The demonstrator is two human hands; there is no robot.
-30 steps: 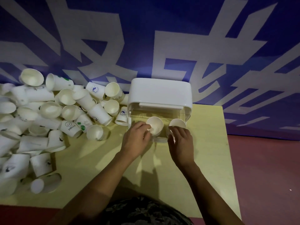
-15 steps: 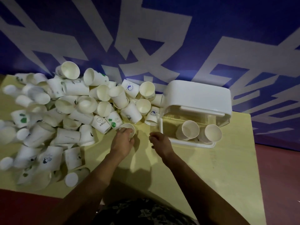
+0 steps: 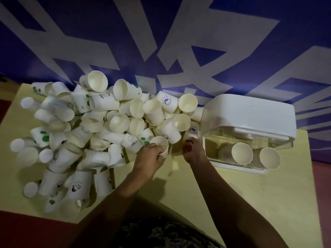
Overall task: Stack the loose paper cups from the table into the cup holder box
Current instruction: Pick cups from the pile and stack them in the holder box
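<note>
At the near edge of the pile, your left fingers (image 3: 157,153) are curled around a cup (image 3: 160,145), gripping its side wall just below the rim, mouth tipped up toward you. That left hand (image 3: 147,158) sits over the yellow surface (image 3: 232,203), forearm running back down to the bottom of the view. Your right fingers (image 3: 188,142) are bent in on the base of another cup (image 3: 192,132), the one with a round blue logo, right beside the box; I cannot tell whether they have it pinched or are only touching it. The right hand (image 3: 194,149) lies just left of the box's front corner.

Out from there, the box (image 3: 250,113) stands on the right part of the surface, white lid on top, clear front below. Two stacks lie in it on their sides, mouths facing you: the left stack (image 3: 241,153) and the right stack (image 3: 269,158), side by side.

Left of your hands, the pile (image 3: 93,129) of loose cups spreads across the surface to its far left edge, most lying on their sides, a few with the base showing. One reads HELLO (image 3: 131,142), just beside the cup in your left hand. Behind everything runs the blue wall (image 3: 232,33) with big white strokes.
</note>
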